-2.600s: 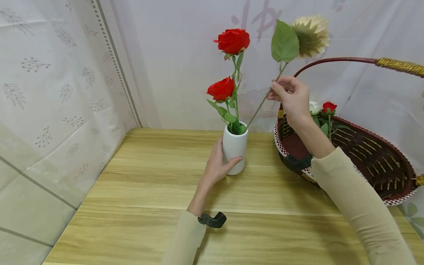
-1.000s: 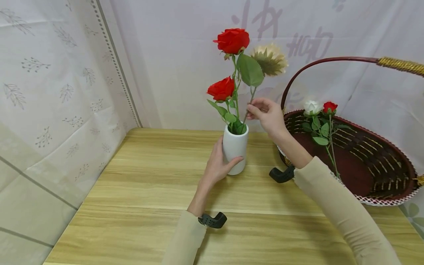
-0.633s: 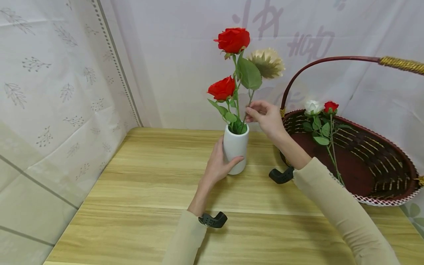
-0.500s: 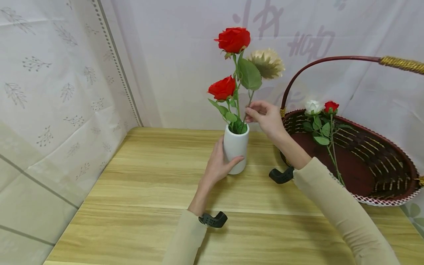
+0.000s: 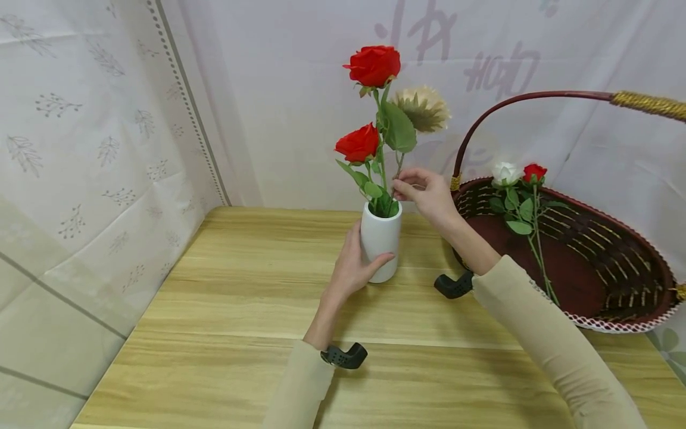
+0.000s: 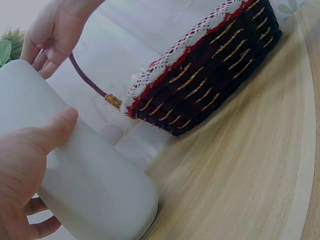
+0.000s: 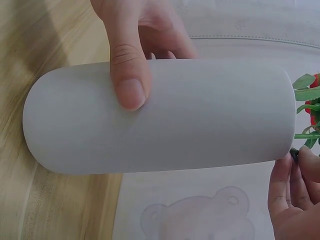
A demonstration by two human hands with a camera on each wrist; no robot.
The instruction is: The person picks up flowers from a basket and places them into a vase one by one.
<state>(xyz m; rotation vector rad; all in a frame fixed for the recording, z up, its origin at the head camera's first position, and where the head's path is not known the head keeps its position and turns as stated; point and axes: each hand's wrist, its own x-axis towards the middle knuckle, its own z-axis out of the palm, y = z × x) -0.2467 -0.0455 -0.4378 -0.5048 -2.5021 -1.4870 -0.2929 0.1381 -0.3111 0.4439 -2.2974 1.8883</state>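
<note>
A white vase (image 5: 382, 247) stands upright on the wooden table, with two red roses (image 5: 373, 67) rising from it. Curled round its left side, thumb across the front, my left hand (image 5: 354, 265) holds the vase. My right hand (image 5: 429, 193) pinches the stem of a cream flower (image 5: 423, 110) just above the rim. The flower bears a big green leaf (image 5: 399, 128), and its stem's lower end is hidden in the vase mouth. In the right wrist view my right fingers (image 7: 285, 190) are at the vase's rim, my left thumb (image 7: 131, 85) on its side.
A dark woven basket (image 5: 632, 256) with an arched handle stands on the right. A white rose (image 5: 506, 173) and a small red rose (image 5: 534, 173) lie in it. Patterned cloth (image 5: 289, 119) hangs behind the wooden table (image 5: 241, 286).
My right hand has brought the cream flower left and down to the vase, its stem now steeper and deeper in the mouth. My left hand has kept its hold on the vase.
</note>
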